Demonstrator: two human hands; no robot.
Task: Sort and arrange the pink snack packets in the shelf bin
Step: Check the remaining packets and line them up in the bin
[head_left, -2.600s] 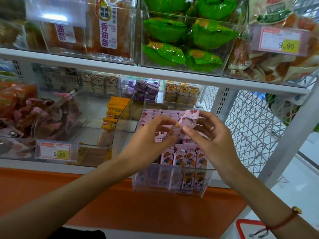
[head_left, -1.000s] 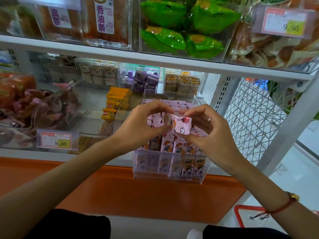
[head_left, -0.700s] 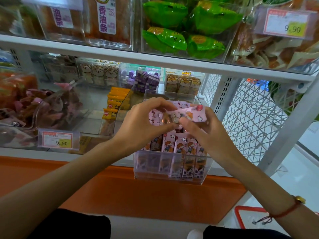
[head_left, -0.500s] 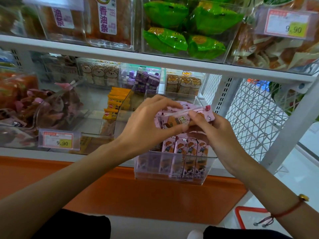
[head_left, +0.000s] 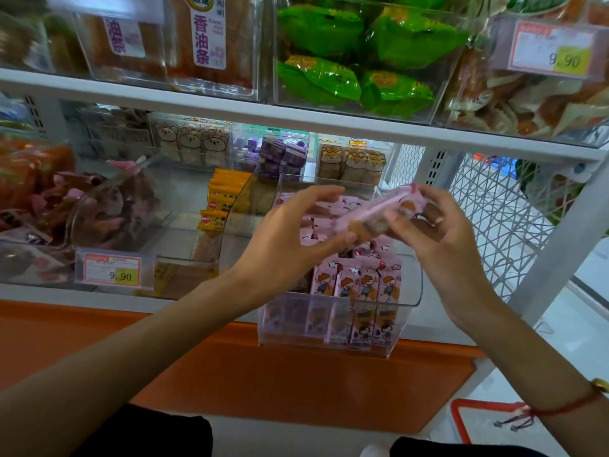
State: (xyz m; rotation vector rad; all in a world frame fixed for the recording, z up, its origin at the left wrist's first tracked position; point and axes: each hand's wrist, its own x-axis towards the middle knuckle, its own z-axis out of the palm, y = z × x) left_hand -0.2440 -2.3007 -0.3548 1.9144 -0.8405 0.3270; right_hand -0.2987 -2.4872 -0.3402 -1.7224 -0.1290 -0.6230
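Above the clear shelf bin (head_left: 408,293), both hands hold one pink snack packet (head_left: 372,212), which lies tilted, its high end toward 2 o'clock. The left hand (head_left: 290,239) takes the low end in a narrow grip between thumb and fingers; the right hand (head_left: 435,225) has a closed grip on the high end. Inside the bin, more pink packets (head_left: 357,280) stand upright in a row at the front. At 9 o'clock from the bin, a price tag (head_left: 113,270) shows 9.90.
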